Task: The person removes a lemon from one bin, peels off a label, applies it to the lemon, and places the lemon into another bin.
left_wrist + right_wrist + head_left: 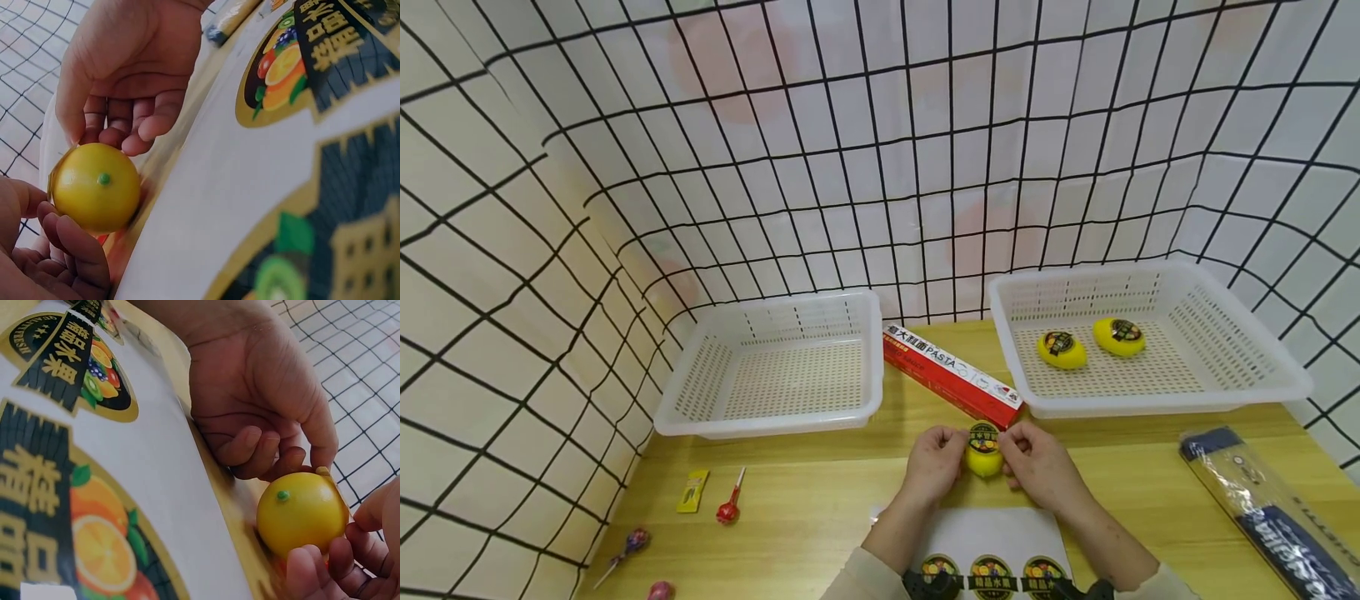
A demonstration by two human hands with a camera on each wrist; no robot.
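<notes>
A yellow lemon [985, 463] with a small green tip is held between both hands, just beyond a white sticker sheet [992, 529]. A dark, gold-edged fruit sticker [983, 437] lies against the lemon's far side, partly standing off its skin in the wrist views. My left hand [934, 463] grips the lemon's left side with curled fingers, thumb and fingertips at the sticker's end. From the opposite side my right hand [1043, 468] grips it likewise. Several printed stickers remain on the sheet. Two lemons [1062, 350] bearing similar stickers lie in the right basket [1157, 402].
Behind the hands, a red-and-white pasta box [951, 377] lies slanted between the right basket and another white basket [775, 423]. Lollipops [727, 511] and a yellow packet [692, 491] are at left. A clear-and-blue package [1270, 508] lies at right. Black wire mesh [917, 200] encloses the table.
</notes>
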